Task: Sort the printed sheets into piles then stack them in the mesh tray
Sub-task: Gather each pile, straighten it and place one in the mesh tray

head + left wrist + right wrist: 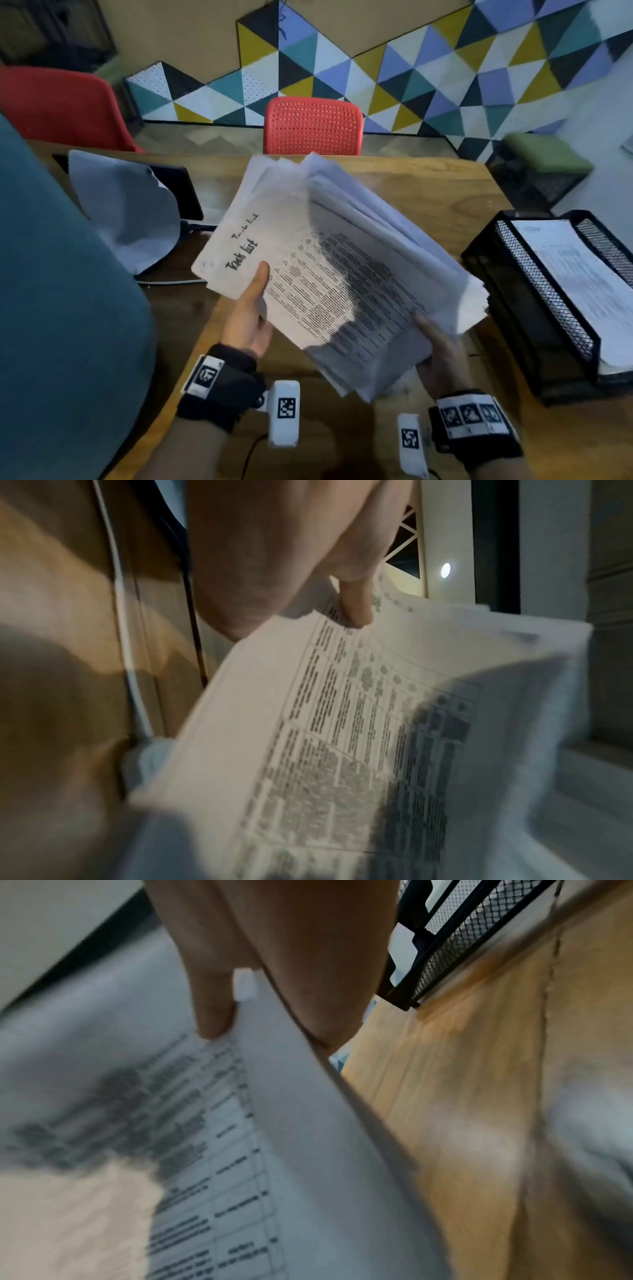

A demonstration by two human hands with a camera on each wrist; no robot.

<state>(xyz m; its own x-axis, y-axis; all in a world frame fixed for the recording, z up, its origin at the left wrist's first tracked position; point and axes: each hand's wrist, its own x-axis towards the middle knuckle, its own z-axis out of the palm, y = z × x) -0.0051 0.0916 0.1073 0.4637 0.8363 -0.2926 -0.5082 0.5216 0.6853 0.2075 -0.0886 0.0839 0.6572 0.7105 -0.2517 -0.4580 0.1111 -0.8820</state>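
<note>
Both hands hold one thick, fanned stack of printed sheets (329, 274) in the air above the middle of the wooden desk (428, 192), clear of its surface. At the stack's left edge the left hand (245, 320) has a closed grip, thumb pressed on the top page beside a handwritten heading; its fingers beneath are hidden. At the near right corner the right hand (442, 356) pinches the stack, thumb on top. That top page carries a printed table, blurred in both wrist views. Toward the desk's left edge loose pale paper (126, 209) drapes over what may be a dark flat device. By the right edge stands the black mesh tray (534, 281), with sheets lying in it. Bare wood lies between stack and tray. Behind the far edge stands a red perforated chair (313, 125).
</note>
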